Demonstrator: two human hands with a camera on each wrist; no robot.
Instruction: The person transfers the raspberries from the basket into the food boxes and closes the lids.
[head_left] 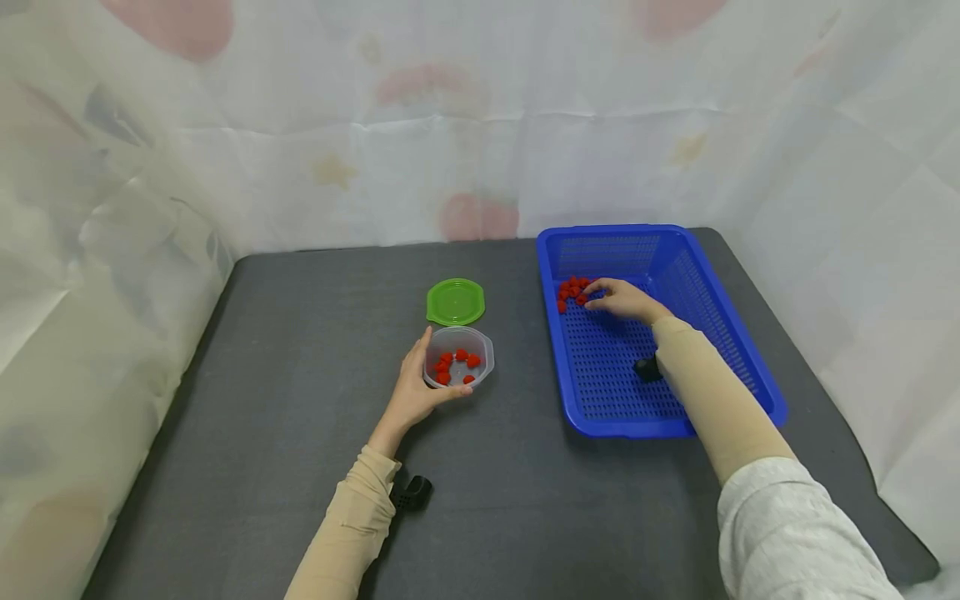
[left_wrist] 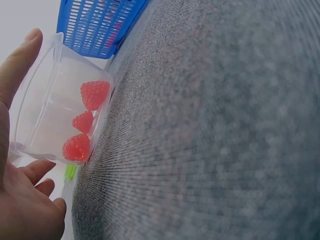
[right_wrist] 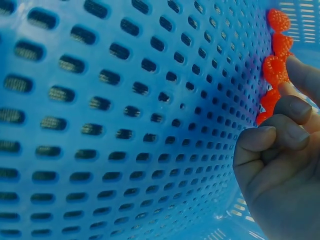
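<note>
My left hand (head_left: 412,392) grips a clear plastic container (head_left: 489,357) on the grey table, thumb along its near side and fingers round its left side. Several red raspberries (head_left: 473,361) lie in the container; three raspberries (left_wrist: 95,95) show through its wall in the left wrist view. Over in the blue basket (head_left: 558,350), my right hand (head_left: 626,301) reaches to a cluster of raspberries (head_left: 574,282) by the left wall. In the right wrist view its thumb and index fingertips are apart, right at a raspberry (right_wrist: 274,70), while the other fingers curl inward.
A green lid (head_left: 455,302) lies flat on the table (head_left: 300,400), just behind the container. The basket's raised, perforated walls stand at the right of the table. Printed white sheets (head_left: 300,183) hang behind the table and along both sides.
</note>
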